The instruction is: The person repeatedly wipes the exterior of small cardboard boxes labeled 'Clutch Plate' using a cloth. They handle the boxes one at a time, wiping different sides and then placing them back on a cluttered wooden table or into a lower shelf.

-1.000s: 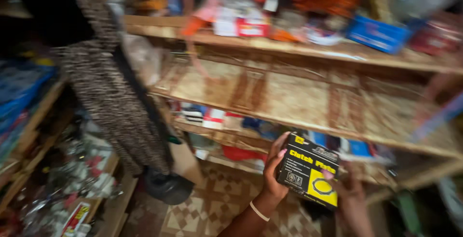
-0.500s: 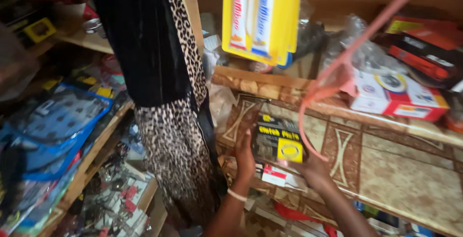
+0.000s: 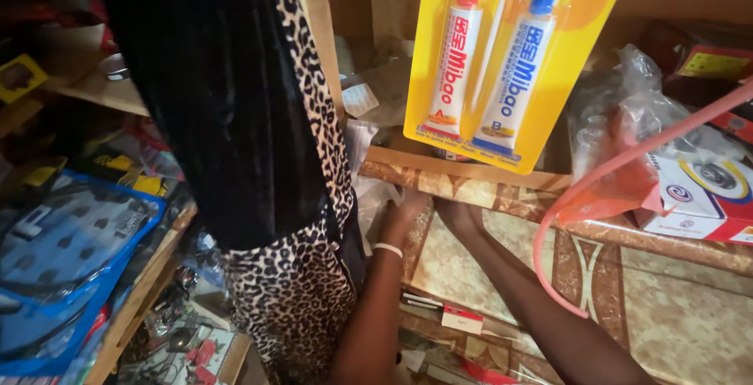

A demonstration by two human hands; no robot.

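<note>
Patterned brown-and-cream laminate covers the shelf that both hands reach across, toward its dim back corner under the shelf above. The left hand, with a white bracelet at the wrist, lies against crumpled pale plastic wrapping at the shelf's left end. The right hand is just beside it, its forearm running diagonally down to the lower right. The two hands are close together, almost touching, but the shadow under the upper shelf hides the fingers, so I cannot tell whether either is closed on anything.

Directly above the hands hangs a yellow blister card with two white glue tubes, one red-capped and one blue-capped; its lower edge overlaps the front lip of the upper shelf. To the right on that upper shelf sit a crinkled clear plastic bag and a red-and-white box, with a pink cord looping down in front of them and over the patterned shelf. Left of the hands hangs a garment, black above and leopard-print below, covering the wooden upright. Further left, blue-edged plastic packets lie on a side shelf. Below the patterned shelf's front edge, small packets show.
</note>
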